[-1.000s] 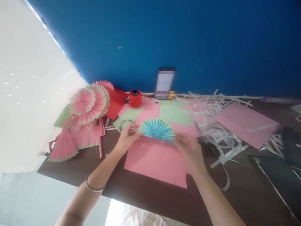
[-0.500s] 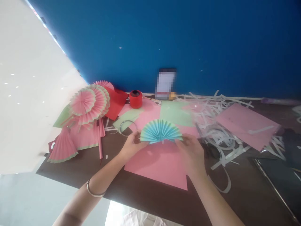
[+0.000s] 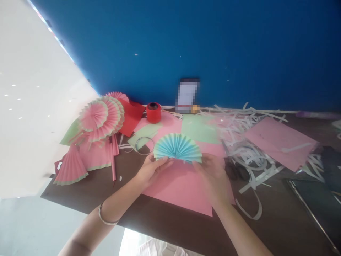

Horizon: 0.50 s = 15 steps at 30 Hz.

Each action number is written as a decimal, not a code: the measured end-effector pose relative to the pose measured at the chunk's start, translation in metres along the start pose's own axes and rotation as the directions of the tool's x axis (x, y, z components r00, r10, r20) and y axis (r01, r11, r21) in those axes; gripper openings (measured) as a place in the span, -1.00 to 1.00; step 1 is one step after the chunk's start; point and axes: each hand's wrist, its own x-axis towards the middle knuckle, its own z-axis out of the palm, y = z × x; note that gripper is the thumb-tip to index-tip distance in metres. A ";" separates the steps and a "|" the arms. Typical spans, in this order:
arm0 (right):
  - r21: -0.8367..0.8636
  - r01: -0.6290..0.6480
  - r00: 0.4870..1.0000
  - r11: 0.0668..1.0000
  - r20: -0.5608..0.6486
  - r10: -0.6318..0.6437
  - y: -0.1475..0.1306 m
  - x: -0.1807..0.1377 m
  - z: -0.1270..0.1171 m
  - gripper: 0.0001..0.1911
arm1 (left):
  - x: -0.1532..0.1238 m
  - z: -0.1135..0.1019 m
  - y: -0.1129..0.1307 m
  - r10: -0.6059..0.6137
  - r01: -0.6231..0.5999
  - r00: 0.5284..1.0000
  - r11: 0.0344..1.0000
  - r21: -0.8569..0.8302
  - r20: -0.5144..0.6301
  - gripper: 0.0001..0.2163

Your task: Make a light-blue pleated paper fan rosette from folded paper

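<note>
A pleated paper fan (image 3: 178,146), blue with a pale green rim, is spread into a half circle above pink paper. At its left end my left hand (image 3: 151,170) is closed on it, the thumb lying along the lower edge. My right hand (image 3: 210,172) pinches the fan's right end, some of its fingers behind the paper. Below both hands lies a pink sheet (image 3: 183,193) on the dark table (image 3: 128,206). A metal ring (image 3: 144,145) rests just beyond my left hand.
Pink-and-green pleated fans (image 3: 98,113) are piled at the left. A red tape roll (image 3: 153,113) and a phone-like object (image 3: 188,94) with a blurred screen stand by the blue wall. Paper strips (image 3: 250,156), scissors (image 3: 238,172) and a dark tablet-like panel (image 3: 317,209) occupy the right.
The fan has shifted a little to the left, with both hands holding its ends. The right hand has moved left, showing more of the scissors beside it.
</note>
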 end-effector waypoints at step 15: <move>-0.055 -0.097 0.956 0.994 0.271 0.108 -0.007 -0.010 0.010 -0.71 | -0.003 0.004 -0.009 -0.001 0.000 1.000 0.985 -0.172 -0.002 -0.81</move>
